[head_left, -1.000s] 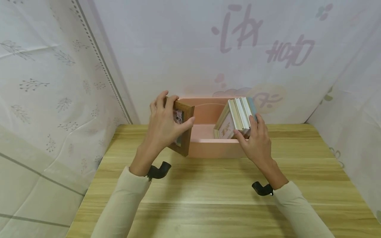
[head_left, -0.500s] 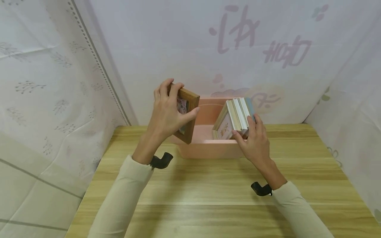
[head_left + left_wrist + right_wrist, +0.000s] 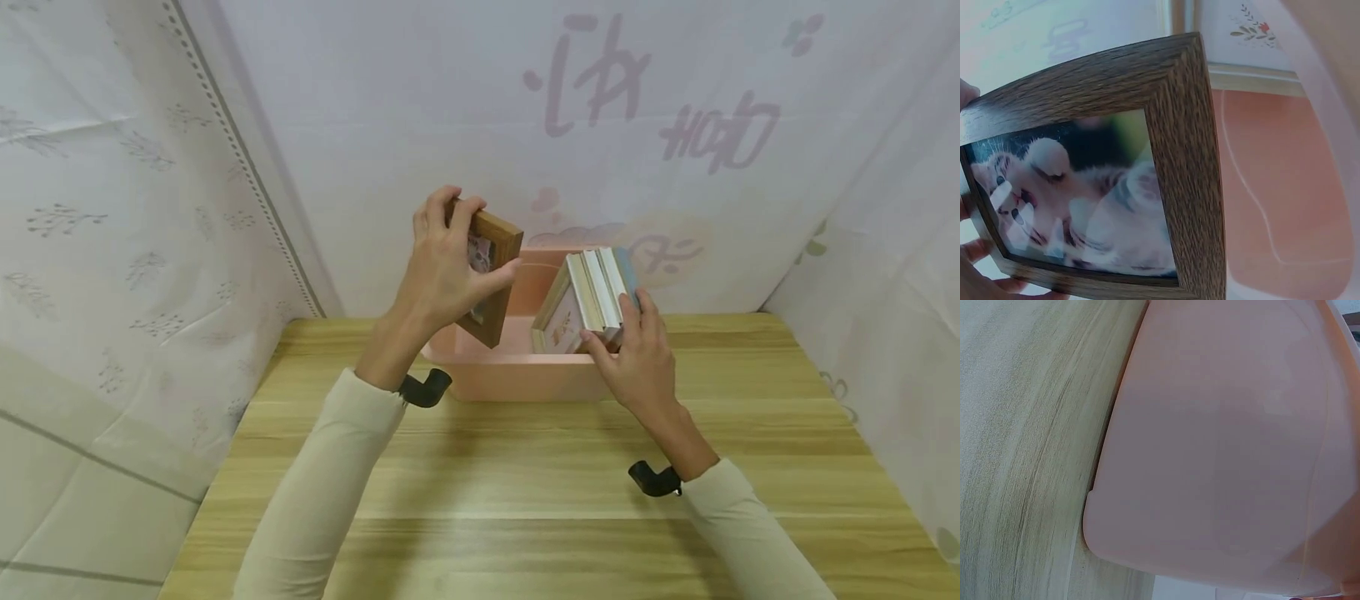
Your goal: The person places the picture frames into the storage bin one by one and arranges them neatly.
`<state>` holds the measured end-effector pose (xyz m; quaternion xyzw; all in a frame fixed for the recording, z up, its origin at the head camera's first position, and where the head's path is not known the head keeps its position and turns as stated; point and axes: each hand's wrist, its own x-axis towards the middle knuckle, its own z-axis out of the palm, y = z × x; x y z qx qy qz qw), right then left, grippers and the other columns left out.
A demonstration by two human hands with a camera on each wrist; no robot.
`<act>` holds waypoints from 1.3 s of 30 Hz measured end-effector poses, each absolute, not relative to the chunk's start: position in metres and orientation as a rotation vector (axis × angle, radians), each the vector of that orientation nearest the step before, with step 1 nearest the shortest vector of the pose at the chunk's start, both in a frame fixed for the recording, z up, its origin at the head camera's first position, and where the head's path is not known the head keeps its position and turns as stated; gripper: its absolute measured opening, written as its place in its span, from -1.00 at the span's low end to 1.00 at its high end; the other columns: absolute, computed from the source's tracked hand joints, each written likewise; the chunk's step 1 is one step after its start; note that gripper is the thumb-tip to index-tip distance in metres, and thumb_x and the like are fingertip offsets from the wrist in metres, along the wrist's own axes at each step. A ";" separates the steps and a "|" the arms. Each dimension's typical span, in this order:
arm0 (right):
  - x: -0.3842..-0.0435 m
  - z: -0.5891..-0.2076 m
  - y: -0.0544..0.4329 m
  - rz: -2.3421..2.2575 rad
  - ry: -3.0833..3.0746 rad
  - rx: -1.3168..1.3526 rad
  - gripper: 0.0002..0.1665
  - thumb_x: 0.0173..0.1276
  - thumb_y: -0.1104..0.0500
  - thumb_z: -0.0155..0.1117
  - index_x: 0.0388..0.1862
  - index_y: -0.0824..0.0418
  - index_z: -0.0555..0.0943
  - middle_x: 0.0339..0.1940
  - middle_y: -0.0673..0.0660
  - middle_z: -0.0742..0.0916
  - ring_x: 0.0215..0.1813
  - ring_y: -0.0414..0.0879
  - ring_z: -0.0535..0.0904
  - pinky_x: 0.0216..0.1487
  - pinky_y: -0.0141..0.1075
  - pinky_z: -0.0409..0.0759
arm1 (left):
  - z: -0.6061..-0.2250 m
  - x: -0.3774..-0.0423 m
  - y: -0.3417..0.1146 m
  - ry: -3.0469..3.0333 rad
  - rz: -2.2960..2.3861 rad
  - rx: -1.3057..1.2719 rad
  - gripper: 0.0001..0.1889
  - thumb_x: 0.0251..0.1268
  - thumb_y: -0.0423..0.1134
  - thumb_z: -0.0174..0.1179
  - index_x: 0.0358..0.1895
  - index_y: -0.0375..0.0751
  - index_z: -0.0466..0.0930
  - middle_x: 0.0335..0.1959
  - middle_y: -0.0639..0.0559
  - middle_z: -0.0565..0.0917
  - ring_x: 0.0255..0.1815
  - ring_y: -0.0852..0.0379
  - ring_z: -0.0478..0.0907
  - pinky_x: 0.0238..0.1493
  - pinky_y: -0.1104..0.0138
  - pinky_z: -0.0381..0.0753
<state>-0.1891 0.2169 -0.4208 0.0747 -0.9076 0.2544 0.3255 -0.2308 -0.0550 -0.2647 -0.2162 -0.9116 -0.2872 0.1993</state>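
Observation:
My left hand [image 3: 442, 271] holds a brown wooden picture frame [image 3: 492, 321] by its edges, tilted above the left half of a pink plastic bin [image 3: 525, 381]. Behind the frame's glass, the left wrist view shows a photo of a kitten [image 3: 1094, 212]. Several picture frames [image 3: 597, 287] lean side by side at the bin's right end: a cream one with a floral picture [image 3: 1254, 70] in front, then white and blue ones. My right hand [image 3: 643, 358] grips this row, thumb at the near corner and fingers against the blue side. The right hand's fingers are out of sight in the right wrist view.
The bin stands on a wood-grain table [image 3: 480, 533], close to the patterned cloth backdrop [image 3: 420, 108]. More printed cloth [image 3: 112, 250] hangs on the left side. The right wrist view is filled mostly by the bin's smooth outer wall [image 3: 1210, 456].
My left hand has raised the brown picture frame and carried it rightward, from the bin's left front edge to over its inside. The right hand stays on the row of frames.

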 end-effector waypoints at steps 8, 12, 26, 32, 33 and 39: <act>-0.187 -0.420 0.213 0.667 -2.375 0.206 -0.08 0.25 -0.17 0.36 0.41 0.33 0.32 0.42 0.48 0.34 0.26 0.45 0.42 -0.19 0.34 0.59 | -0.269 -0.237 -0.047 -2.534 -0.768 -0.654 -0.21 0.08 0.23 0.29 0.31 -0.11 0.32 0.44 -0.17 0.11 0.45 -0.21 0.05 0.18 -0.03 0.49; -0.187 -0.420 0.212 0.671 -2.376 0.207 -0.07 0.25 -0.18 0.35 0.41 0.33 0.32 0.43 0.47 0.33 0.27 0.45 0.41 -0.18 0.35 0.59 | -0.268 -0.239 -0.044 -2.528 -0.771 -0.673 -0.21 0.08 0.23 0.29 0.32 -0.11 0.32 0.46 -0.15 0.11 0.46 -0.19 0.04 0.17 -0.01 0.50; -0.184 -0.417 0.212 0.669 -2.383 0.203 -0.06 0.26 -0.18 0.36 0.42 0.34 0.32 0.43 0.48 0.32 0.29 0.47 0.39 -0.17 0.36 0.58 | -0.275 -0.241 -0.026 -2.600 -0.603 -0.725 -0.19 0.09 0.32 0.27 0.36 0.00 0.35 0.46 -0.13 0.17 0.45 -0.18 0.17 0.28 -0.09 0.37; -0.184 -0.416 0.211 0.660 -2.379 0.206 -0.07 0.25 -0.18 0.36 0.41 0.34 0.33 0.43 0.47 0.34 0.29 0.45 0.39 -0.15 0.34 0.59 | -0.277 -0.243 -0.020 -2.640 -0.530 -0.827 -0.26 0.12 0.28 0.24 0.37 0.09 0.37 0.47 -0.14 0.18 0.47 -0.18 0.13 0.30 -0.13 0.16; -0.184 -0.416 0.211 0.657 -2.379 0.208 -0.07 0.25 -0.18 0.36 0.41 0.34 0.33 0.43 0.47 0.34 0.30 0.45 0.39 -0.15 0.34 0.59 | -0.278 -0.243 -0.020 -2.645 -0.546 -0.844 -0.27 0.12 0.26 0.26 0.36 0.08 0.38 0.47 -0.14 0.17 0.47 -0.18 0.13 0.28 -0.12 0.16; -0.183 -0.415 0.209 0.661 -2.383 0.206 -0.07 0.25 -0.19 0.35 0.41 0.33 0.33 0.43 0.46 0.34 0.31 0.45 0.38 -0.17 0.34 0.59 | -0.282 -0.246 -0.019 -2.656 -0.605 -0.913 -0.31 0.09 0.21 0.32 0.29 0.02 0.43 0.47 -0.14 0.16 0.46 -0.14 0.13 0.26 -0.06 0.18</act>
